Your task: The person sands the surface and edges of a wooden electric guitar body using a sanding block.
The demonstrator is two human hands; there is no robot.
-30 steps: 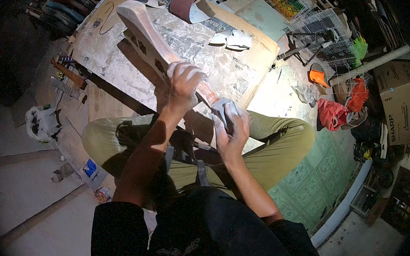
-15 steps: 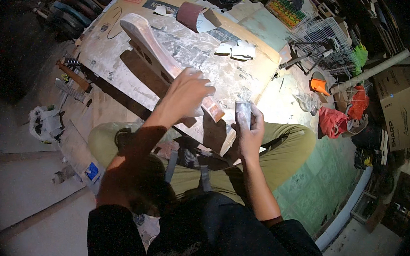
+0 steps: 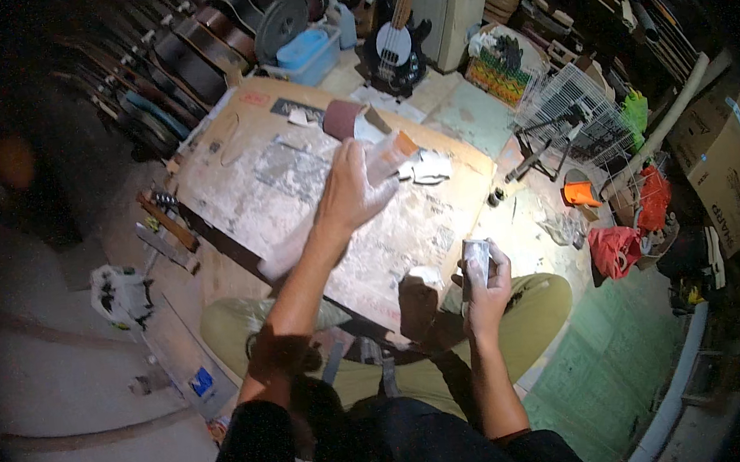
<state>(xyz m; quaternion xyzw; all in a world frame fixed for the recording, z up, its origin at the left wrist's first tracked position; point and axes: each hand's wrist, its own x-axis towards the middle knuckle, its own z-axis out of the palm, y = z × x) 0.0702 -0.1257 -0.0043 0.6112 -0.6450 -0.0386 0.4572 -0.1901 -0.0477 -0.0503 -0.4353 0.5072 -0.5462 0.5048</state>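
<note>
In my left hand (image 3: 347, 193) is a long, curved wooden piece (image 3: 392, 157), dusty and pale with an orange-brown end. My fingers wrap round its middle above the board; the hand and forearm hide part of it, and its other end is a blur at lower left. My right hand (image 3: 484, 287) grips a small, grey rectangular block (image 3: 477, 255), held upright near my right knee and apart from the wood. Whether abrasive paper covers the block I cannot tell. Beneath lies a dust-covered cardboard sheet (image 3: 247, 184).
A curled brown sandpaper strip (image 3: 343, 119) and torn white paper pieces (image 3: 426, 169) lie at the sheet's far side. Tools with wooden handles (image 3: 171, 222) are to the left. A black bass guitar (image 3: 394, 57) stands beyond; a wire rack (image 3: 583, 98) is at right.
My left hand has lifted the wooden piece and swung its orange-brown end away from me, to the far right. The block in my right hand sits lower and farther right. The view has shifted.
</note>
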